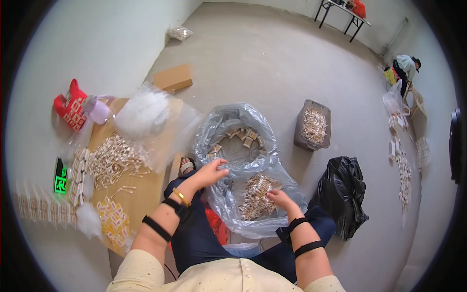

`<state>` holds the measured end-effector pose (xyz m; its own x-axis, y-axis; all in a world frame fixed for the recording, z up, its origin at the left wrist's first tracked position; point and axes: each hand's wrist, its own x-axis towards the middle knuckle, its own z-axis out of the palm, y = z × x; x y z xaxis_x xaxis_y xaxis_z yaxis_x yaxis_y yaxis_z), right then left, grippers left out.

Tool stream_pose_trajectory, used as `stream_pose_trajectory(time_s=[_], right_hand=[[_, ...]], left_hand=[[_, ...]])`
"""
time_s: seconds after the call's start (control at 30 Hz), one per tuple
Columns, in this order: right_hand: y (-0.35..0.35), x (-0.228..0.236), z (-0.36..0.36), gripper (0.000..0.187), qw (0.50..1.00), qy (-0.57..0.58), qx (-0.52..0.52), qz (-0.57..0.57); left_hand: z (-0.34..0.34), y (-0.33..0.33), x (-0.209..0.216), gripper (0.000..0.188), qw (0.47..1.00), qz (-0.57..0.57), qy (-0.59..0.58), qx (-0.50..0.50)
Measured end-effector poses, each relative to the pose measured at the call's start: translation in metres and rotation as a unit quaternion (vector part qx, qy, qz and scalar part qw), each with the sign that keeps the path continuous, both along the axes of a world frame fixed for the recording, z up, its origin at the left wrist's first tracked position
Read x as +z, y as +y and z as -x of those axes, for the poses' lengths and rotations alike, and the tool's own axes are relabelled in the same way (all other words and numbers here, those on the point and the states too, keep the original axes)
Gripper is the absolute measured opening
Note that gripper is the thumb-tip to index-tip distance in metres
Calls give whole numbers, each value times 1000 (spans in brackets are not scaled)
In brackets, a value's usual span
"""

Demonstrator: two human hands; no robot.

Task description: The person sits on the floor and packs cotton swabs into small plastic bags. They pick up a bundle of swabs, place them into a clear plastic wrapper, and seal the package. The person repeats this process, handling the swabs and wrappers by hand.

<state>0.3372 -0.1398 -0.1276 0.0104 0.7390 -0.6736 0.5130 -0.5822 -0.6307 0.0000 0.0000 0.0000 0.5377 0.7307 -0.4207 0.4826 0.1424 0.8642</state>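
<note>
My left hand (212, 173) is over the near rim of a clear plastic-lined round container (237, 113), fingers apart and nothing seen in them. Inside that container lie several small bundled packs (248, 138) along the wall. Nearer to me, a second clear bag (226, 207) lies spread open with a heap of cotton swabs (258, 194) in it. My right hand (281, 198) is at the right edge of this heap, its fingers bent together. Whatever is between those fingertips is too small to make out.
On my left, a wooden table (146, 187) bears loose swabs (114, 158), yellow-and-white packets (113, 216) and clear bags (143, 114). Right of the containers stand a grey bin (299, 138) of swabs and a black bag (341, 194). A person (406, 68) bends over at the far right.
</note>
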Motion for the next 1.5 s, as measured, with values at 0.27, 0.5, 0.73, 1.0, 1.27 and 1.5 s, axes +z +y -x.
stream_pose_trajectory(time_s=[0.27,0.5,0.73,1.0,1.27,1.5], right_hand=[[116,-44,-152,34,977,22,-194,-90],[194,-145,-174,76,986,-52,-154,-35],[275,-226,-130,120,979,-158,-128,-10],[304,-273,-105,86,959,-213,-175,-71],[312,-188,-92,35,847,292,-441,-55],[269,-35,-68,30,750,454,-478,-60]], left_hand=[[-36,130,-158,59,922,-118,330,162],[-6,178,-262,70,869,-51,462,170],[39,196,-362,101,849,-90,482,196],[41,183,-419,76,862,59,396,311],[-13,211,-339,19,748,280,-243,550],[-84,196,-133,23,706,262,-518,406]])
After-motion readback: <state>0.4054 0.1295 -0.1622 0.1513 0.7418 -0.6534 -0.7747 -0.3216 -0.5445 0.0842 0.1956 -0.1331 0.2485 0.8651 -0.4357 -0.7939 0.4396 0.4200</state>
